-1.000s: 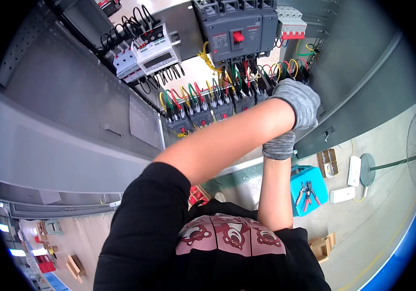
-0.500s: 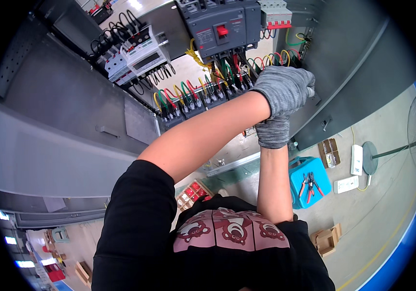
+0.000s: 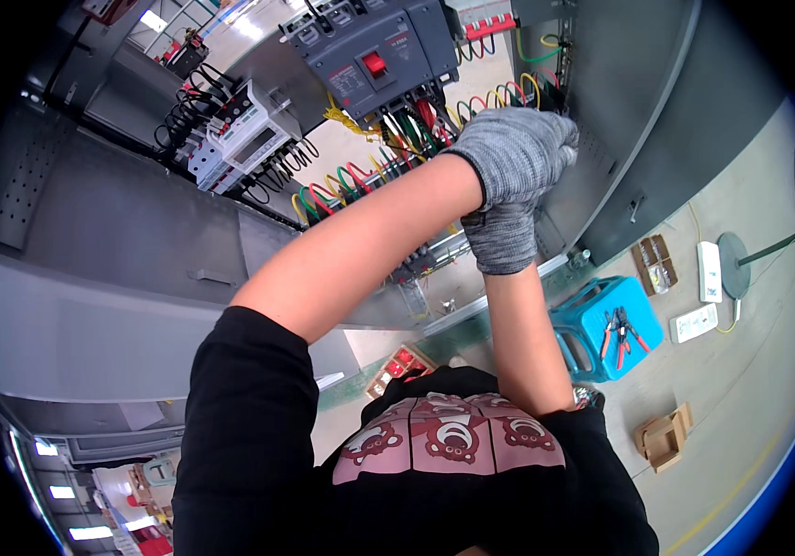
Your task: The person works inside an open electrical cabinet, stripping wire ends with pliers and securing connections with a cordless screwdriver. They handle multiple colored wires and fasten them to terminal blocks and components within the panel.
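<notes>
Grey-gloved hands met at the coloured wires (image 3: 416,139) inside an electrical cabinet (image 3: 638,120): the left hand (image 3: 508,153) curled closed just above the right hand (image 3: 501,239); whether either pinched a wire could not be told.

A single head-worn fisheye looks down past the wearer's chest, close on an open electrical cabinet (image 3: 119,232).

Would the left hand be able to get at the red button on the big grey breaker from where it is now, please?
Probably yes. The left hand is raised inside the cabinet, just right of and below the breaker; the red button faces outward with nothing over it. Only coloured wires lie between.
</notes>
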Tool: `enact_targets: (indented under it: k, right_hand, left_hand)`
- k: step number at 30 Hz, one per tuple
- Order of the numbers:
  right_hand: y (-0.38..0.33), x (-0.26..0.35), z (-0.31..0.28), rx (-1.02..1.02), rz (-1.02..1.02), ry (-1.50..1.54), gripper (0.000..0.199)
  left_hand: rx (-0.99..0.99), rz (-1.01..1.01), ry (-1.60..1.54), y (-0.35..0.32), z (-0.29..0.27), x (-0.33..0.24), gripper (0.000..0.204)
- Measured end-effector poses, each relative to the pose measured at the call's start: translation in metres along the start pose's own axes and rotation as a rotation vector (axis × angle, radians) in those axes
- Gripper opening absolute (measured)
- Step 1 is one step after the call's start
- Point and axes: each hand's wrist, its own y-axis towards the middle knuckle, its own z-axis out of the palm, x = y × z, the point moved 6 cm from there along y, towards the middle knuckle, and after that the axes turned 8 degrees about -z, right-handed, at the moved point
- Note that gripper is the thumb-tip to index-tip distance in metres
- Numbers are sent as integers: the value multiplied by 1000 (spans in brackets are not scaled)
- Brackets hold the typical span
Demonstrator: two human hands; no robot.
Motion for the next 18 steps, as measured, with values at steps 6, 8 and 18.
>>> enact_targets:
  k: [6, 8, 18]
  right_hand:
    - [0, 9, 8, 19, 25, 29, 42]
    - [1, 6, 3, 84, 31, -43, 45]
    - [34, -12, -10, 586, 93, 480, 44]
  left_hand:
    - [-88, 8, -137, 3, 5, 7, 36]
    - [-119, 10, -163, 3, 6, 11, 36]
    - [-112, -13, -249, 2, 2, 5, 30]
